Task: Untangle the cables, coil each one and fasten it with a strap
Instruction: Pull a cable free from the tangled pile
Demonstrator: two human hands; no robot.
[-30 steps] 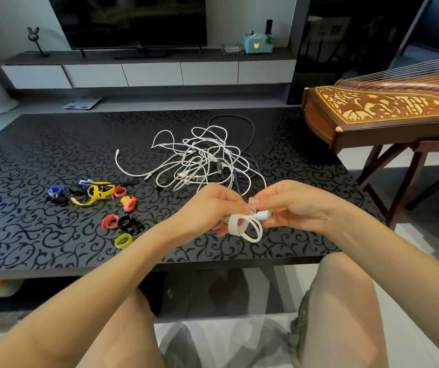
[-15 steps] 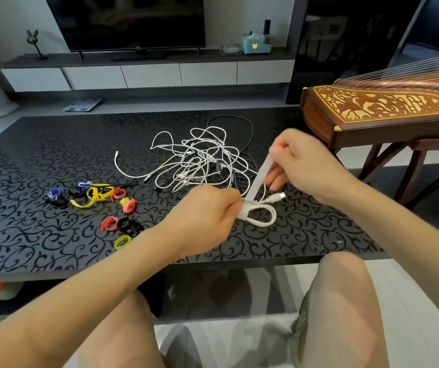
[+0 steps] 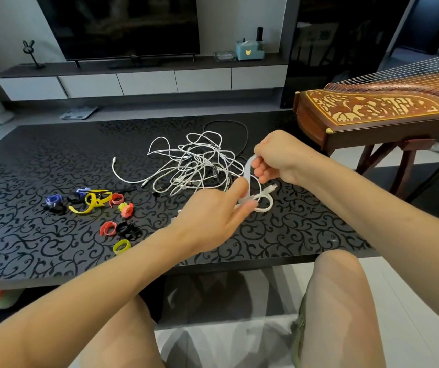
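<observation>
Right grip (image 3: 279, 158) pinches the strap (image 3: 247, 170) by its free end; left grip (image 3: 213, 216) pinches the coil (image 3: 266, 205) just above the table (image 3: 319, 224), near the tangle (image 3: 194, 166). I see the strap, upright a moment ago, now curving down: wrapping has begun, I judge.

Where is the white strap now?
Head view, right of centre: the white strap runs from the right hand down to the coiled cable by the left hand.

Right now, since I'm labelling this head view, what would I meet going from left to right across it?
Blue strap → yellow strap → tangled cables → coiled white cable, held by the left hand, its white strap pinched by the right hand → wooden zither.
</observation>
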